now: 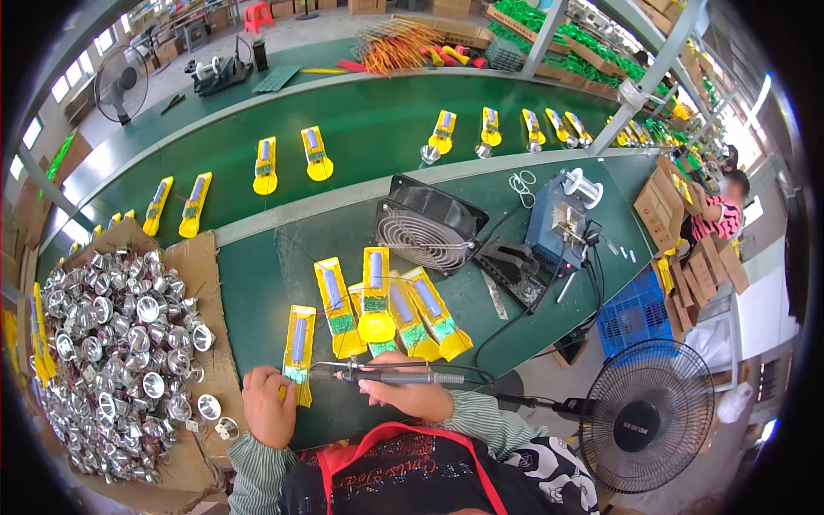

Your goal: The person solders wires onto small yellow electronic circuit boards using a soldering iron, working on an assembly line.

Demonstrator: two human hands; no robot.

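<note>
My right hand [410, 396] is closed round a soldering iron [403, 377] that lies nearly level, its tip pointing left. A thin metal guide runs along the iron toward its tip. The tip is close to a green circuit board [297, 374] in a yellow torch housing [298, 326], which also holds a blue cylindrical cell [299, 340]. The lower end of this housing is gripped by the fingers of my left hand [269, 405]. Just to the right, several similar yellow housings [377, 324] with cells and boards lie close together, partly overlapping.
Silver reflector cups [120, 343] are heaped on cardboard [206, 283] at left. Beyond the bench, a green conveyor belt [369, 137] carries spaced housings. A black box fan [429, 225], a blue soldering station [558, 219] and trailing cables stand behind; a round fan [644, 416] is at right.
</note>
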